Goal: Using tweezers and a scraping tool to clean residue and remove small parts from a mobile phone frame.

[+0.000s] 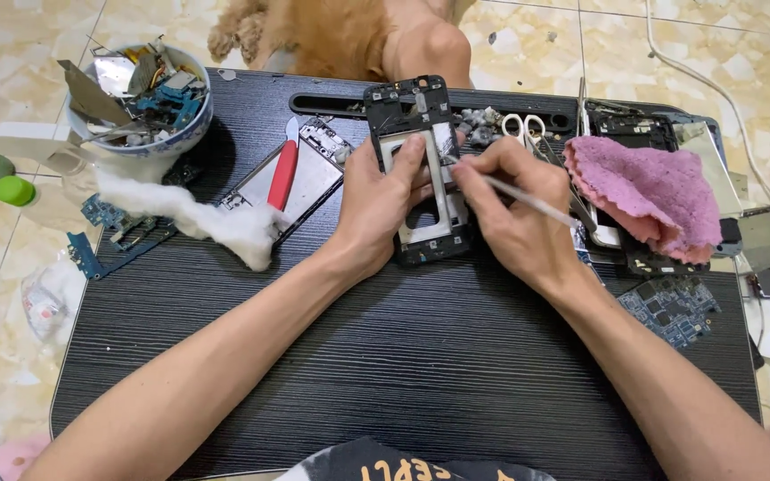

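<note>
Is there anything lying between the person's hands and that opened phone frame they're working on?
Nothing visible does. The left hand already grips the black opened phone frame on the dark striped table, thumb across it. The right hand holds a thin metal tool whose tip reaches the frame, with no object between.

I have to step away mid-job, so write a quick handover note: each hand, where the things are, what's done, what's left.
Left hand: steadies the opened phone frame on the black table, thumb across it.
Right hand: holds a thin metal tool, tip at the frame's right edge.
Nearby: red-handled tool on another phone shell to the left, bowl of parts, cotton wad, scissors, pink cloth, circuit board.
Done: frame is stripped open.
Left: work at the frame edge is under way; its extent is unclear.
</note>
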